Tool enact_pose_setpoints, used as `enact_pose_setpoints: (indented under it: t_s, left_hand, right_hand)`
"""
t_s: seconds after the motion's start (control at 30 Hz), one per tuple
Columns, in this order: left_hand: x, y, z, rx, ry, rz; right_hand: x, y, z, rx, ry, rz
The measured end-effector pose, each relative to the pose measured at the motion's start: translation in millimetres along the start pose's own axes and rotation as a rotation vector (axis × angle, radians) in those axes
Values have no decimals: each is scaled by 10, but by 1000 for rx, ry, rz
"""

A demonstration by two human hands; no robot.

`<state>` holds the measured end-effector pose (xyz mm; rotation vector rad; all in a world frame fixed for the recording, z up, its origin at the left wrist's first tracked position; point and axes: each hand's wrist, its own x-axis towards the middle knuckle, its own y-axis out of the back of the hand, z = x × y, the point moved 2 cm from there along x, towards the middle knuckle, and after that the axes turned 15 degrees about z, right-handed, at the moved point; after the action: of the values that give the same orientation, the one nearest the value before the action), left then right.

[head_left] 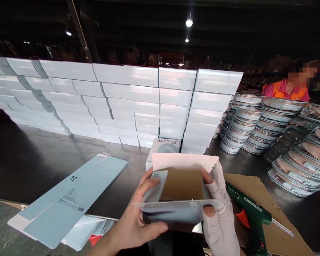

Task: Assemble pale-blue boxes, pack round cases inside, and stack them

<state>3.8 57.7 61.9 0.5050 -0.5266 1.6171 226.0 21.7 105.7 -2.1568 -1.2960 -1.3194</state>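
Observation:
Both my hands hold a small open carton (182,185), pale blue outside and brown inside, with its top flaps standing up. My left hand (138,220) is bare and grips the carton's left side, fingers closed on the side flap. My right hand (218,217) wears a white fingerless glove and pinches the right side and the near flap. Just behind the carton stands a closed pale-blue box (164,147) with printed lettering on top.
A wall of stacked white boxes (128,103) spans the dark table behind. Flat unfolded blue cartons (69,202) lie at left. A green glue gun (252,217) rests on brown cardboard (282,234) at right. Stacks of round clear-lidded containers (277,135) stand far right, with a person in orange (288,89) behind.

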Motion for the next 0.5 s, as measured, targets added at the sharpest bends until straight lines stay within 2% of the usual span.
enact_pose_setpoints:
  t_s: [0.07,0.17,0.27,0.33,0.4,0.47,0.5]
  left_hand:
    - [11,-49,60,-60,39,45]
    - [-21,-143,138,-109,250,164]
    - [-54,-194,226,-132,360,300]
    - [-27,-164,288,-62,345,231]
    - [36,-65,343,62,218,20]
    - [94,108,371,156,26,-129]
    - [111,215,367,178,-31,-129]
  right_hand:
    - [-42,-41,9,93,-97,24]
    - [-147,-78,17,116,-255,109]
    - [-219,-128,-36,89,-288,157]
    - [-227,-144,-82,76,-273,149]
    - [-216,-77,-78,83,-253,126]
    - [-202,138,31,74,-244,103]
    - [-198,307,135,-11,-267,82]
